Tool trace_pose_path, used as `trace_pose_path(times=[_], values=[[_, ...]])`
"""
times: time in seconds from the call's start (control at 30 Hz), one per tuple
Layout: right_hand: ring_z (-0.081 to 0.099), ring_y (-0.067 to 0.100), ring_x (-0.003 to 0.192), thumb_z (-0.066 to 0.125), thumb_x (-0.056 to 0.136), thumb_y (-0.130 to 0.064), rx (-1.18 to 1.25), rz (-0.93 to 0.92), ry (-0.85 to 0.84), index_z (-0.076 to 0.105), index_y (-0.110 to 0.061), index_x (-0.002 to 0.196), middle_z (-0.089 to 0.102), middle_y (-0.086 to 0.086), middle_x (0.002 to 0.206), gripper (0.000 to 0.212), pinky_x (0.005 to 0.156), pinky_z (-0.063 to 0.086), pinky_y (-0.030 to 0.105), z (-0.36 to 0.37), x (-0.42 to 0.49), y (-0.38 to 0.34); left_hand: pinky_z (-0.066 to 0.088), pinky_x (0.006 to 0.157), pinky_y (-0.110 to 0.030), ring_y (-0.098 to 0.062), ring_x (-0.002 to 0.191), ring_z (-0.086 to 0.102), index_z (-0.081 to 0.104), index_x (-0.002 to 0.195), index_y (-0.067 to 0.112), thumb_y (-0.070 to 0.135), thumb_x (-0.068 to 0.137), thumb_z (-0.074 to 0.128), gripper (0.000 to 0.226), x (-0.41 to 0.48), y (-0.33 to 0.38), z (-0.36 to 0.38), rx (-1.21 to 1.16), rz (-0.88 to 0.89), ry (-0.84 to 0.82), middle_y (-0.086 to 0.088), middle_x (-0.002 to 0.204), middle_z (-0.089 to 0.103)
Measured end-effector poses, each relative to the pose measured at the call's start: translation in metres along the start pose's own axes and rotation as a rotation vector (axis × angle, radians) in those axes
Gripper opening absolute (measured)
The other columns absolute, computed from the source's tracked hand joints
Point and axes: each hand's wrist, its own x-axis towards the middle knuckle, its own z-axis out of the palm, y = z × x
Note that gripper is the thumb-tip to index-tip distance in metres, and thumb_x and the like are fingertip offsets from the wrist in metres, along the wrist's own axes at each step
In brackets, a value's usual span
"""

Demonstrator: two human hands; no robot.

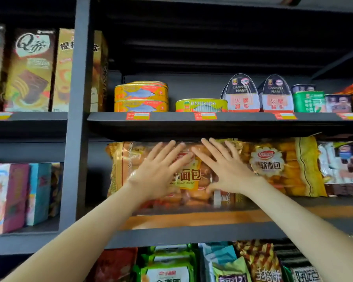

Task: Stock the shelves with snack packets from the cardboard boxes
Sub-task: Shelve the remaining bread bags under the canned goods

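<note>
A large golden bread packet [128, 169] stands upright on the middle shelf [192, 231], just under the shelf above. My left hand [157, 171] lies flat on its front with fingers straight and spread. My right hand [226, 169] presses the same packet's right part, fingers also straight. A second golden bread packet [283, 167] stands to its right, touching it. No cardboard box is in view.
Fish tins [141, 96], canned ham [259, 94] and other cans fill the upper shelf. Wafer boxes [29, 70] stand upper left, colourful boxes [12, 196] lower left. Snack bags [212, 263] crowd the shelf below. A white packet [342, 161] stands at far right.
</note>
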Motion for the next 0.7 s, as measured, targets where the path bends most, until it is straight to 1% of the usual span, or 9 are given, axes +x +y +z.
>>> trace_pose_path(times=[0.03,0.1,0.27,0.43,0.5,0.57,0.6,0.67,0.7], values=[[-0.039,0.02,0.137,0.065,0.071,-0.069,-0.042,-0.048,-0.086,-0.035,-0.039,0.14,-0.046,-0.001,0.145,0.125,0.11,-0.023,0.046,0.005,0.002,0.002,-0.018,0.113,-0.049,-0.032,0.142,-0.023,-0.022,0.148,0.027,0.074,0.077,0.053,0.113,-0.002,-0.002,0.011,0.025,0.072,-0.097,-0.012,0.152,-0.029],[-0.047,0.02,0.13,0.065,0.066,-0.074,-0.065,-0.089,-0.205,-0.039,-0.039,0.138,-0.053,-0.002,0.137,0.131,0.107,-0.029,0.047,0.016,0.006,0.003,-0.031,0.102,-0.049,-0.033,0.132,-0.039,-0.033,0.143,0.029,0.08,0.072,0.049,0.12,-0.003,-0.009,0.029,0.081,0.101,-0.219,-0.012,0.146,-0.041],[-0.042,0.023,0.133,0.064,0.066,-0.075,-0.079,-0.077,-0.278,-0.038,-0.044,0.134,-0.044,-0.002,0.144,0.127,0.111,-0.023,0.053,0.032,0.028,0.004,-0.02,0.109,-0.052,-0.033,0.132,-0.036,-0.036,0.139,0.029,0.073,0.077,0.052,0.116,0.006,-0.019,0.06,0.071,0.053,-0.248,-0.015,0.147,-0.039],[-0.042,0.025,0.133,0.064,0.065,-0.075,-0.091,-0.067,-0.314,-0.041,-0.043,0.131,-0.044,0.0,0.145,0.128,0.112,-0.019,0.055,0.03,0.033,0.001,-0.022,0.107,-0.05,-0.032,0.133,-0.034,-0.042,0.134,0.03,0.069,0.081,0.052,0.114,0.006,-0.024,0.067,0.081,0.042,-0.199,-0.013,0.142,-0.043],[-0.044,0.022,0.132,0.064,0.069,-0.072,-0.07,-0.086,-0.298,-0.037,-0.043,0.135,-0.045,-0.001,0.144,0.124,0.11,-0.023,0.052,0.028,0.03,-0.003,-0.023,0.107,-0.048,-0.032,0.137,-0.031,-0.045,0.131,0.03,0.071,0.081,0.051,0.116,0.003,-0.028,0.067,0.063,0.012,-0.186,-0.014,0.144,-0.04],[-0.046,0.018,0.13,0.06,0.076,-0.069,-0.008,-0.115,-0.298,-0.034,-0.043,0.138,-0.045,-0.005,0.143,0.115,0.109,-0.026,0.047,0.029,0.025,-0.006,-0.018,0.109,-0.049,-0.031,0.142,-0.022,-0.042,0.137,0.029,0.078,0.073,0.049,0.122,-0.007,-0.035,0.069,0.048,-0.023,-0.142,-0.013,0.151,-0.03],[-0.045,0.017,0.131,0.058,0.078,-0.068,0.03,-0.125,-0.295,-0.032,-0.044,0.139,-0.043,-0.006,0.144,0.111,0.109,-0.027,0.045,0.03,0.023,-0.006,-0.011,0.112,-0.051,-0.031,0.144,-0.014,-0.035,0.143,0.028,0.081,0.068,0.051,0.126,-0.013,-0.039,0.071,0.054,-0.036,-0.116,-0.013,0.156,-0.018],[-0.042,0.016,0.134,0.056,0.081,-0.067,0.092,-0.14,-0.279,-0.028,-0.044,0.14,-0.038,-0.006,0.149,0.105,0.11,-0.027,0.045,0.035,0.022,-0.008,0.005,0.114,-0.055,-0.031,0.146,0.004,-0.017,0.149,0.028,0.084,0.058,0.057,0.13,-0.021,-0.042,0.066,0.048,-0.092,-0.163,-0.012,0.159,0.004],[-0.042,0.016,0.135,0.056,0.082,-0.066,0.117,-0.137,-0.275,-0.028,-0.044,0.141,-0.037,-0.006,0.15,0.104,0.111,-0.027,0.045,0.037,0.022,-0.01,0.008,0.113,-0.057,-0.031,0.145,0.006,-0.013,0.15,0.03,0.083,0.055,0.061,0.131,-0.024,-0.041,0.065,0.048,-0.114,-0.167,-0.012,0.158,0.007]])
